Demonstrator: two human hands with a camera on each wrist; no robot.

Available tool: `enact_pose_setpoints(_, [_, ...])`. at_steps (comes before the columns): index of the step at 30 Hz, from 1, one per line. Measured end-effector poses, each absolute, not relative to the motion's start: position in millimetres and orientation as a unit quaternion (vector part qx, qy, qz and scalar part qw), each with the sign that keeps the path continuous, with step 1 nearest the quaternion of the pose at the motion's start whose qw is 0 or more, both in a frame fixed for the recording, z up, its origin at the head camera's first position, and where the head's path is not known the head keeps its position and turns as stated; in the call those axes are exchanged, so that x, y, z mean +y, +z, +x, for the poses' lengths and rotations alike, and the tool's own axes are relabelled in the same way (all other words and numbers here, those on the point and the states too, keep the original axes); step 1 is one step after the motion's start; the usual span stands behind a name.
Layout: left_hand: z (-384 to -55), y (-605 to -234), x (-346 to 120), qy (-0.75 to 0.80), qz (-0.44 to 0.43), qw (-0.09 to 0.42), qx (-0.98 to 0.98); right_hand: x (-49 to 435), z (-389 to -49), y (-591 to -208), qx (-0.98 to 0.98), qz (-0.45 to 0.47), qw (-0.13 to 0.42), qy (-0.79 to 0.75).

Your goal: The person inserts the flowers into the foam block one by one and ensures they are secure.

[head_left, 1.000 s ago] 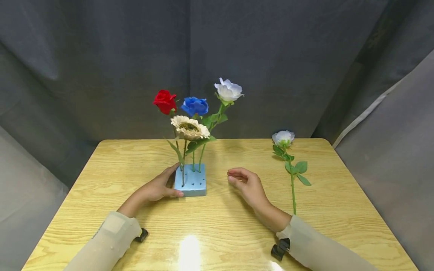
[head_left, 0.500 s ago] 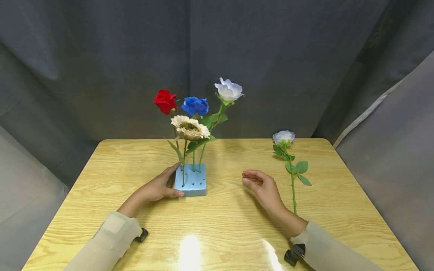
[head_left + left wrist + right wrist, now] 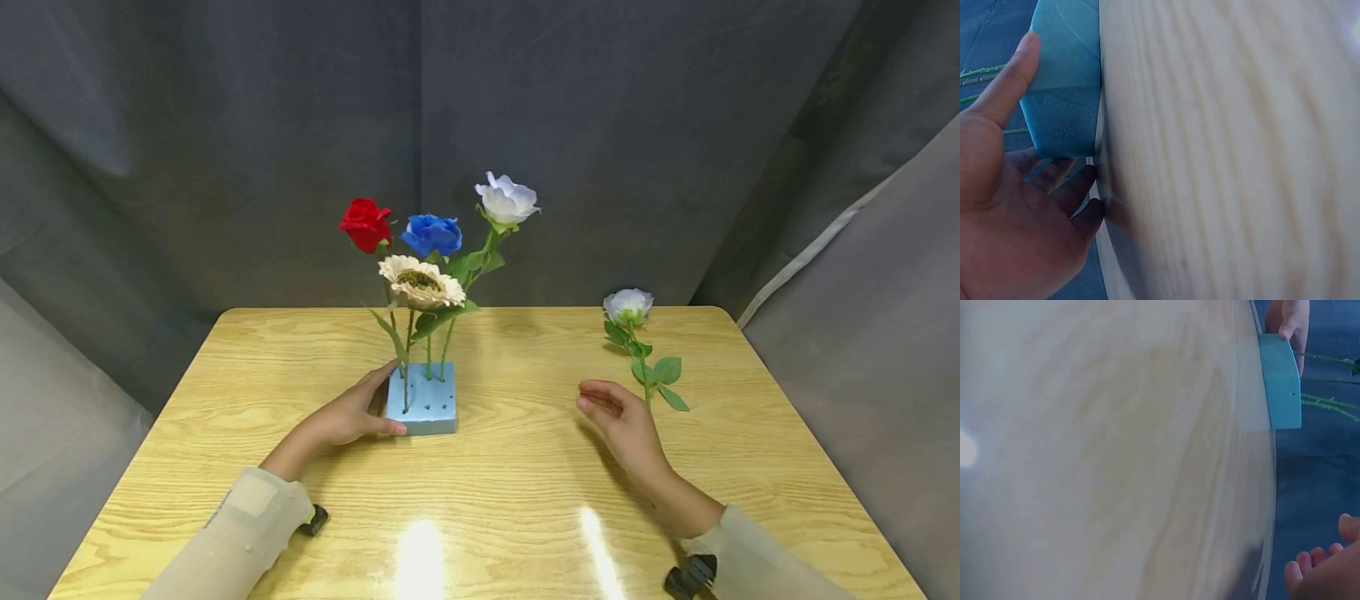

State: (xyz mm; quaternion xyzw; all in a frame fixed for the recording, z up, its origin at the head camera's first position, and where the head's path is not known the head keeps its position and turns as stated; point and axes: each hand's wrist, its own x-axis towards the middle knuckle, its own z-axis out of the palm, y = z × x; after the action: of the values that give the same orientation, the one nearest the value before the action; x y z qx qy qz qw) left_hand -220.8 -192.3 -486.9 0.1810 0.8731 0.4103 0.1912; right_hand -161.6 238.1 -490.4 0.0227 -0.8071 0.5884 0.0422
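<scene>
My left hand [image 3: 347, 414] grips the left side of a light blue foam block [image 3: 441, 423], thumb at its front and fingers round its side; in the left wrist view the thumb [image 3: 1013, 81] presses the block [image 3: 1063, 119]. Upright in the block stand a red rose [image 3: 365, 225], a blue flower [image 3: 432, 235], a cream sunflower-like bloom [image 3: 422, 287] and a white rose [image 3: 507, 200]. My right hand [image 3: 624, 425], loosely curled and holding nothing, hovers just left of a second white rose [image 3: 628, 305] lying on the table. Its lower stem is hidden behind that hand.
The wooden table [image 3: 510, 517] reaches back to a dark grey curtain [image 3: 570, 100]. Several small holes [image 3: 444, 407] show in the block's top. Paler cloth hangs at both sides.
My right hand has moved rightward, away from the block and closer to the lying white rose. My left hand, the block and the flowers have stayed in place.
</scene>
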Motion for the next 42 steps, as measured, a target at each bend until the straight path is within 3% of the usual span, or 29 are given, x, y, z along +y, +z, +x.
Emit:
enact_pose_setpoints(35, [-221.1,-485.4,-191.8,0.411,0.176,0.192,0.874,303.7,-145.3,-490.7,-0.851,-0.067,0.042,0.518])
enact_pose_setpoints(42, [-222.2,-485.3,-191.6,0.416,0.174,0.196,0.871,309.9,-146.7,-494.0,-0.847,-0.094,0.017,0.523])
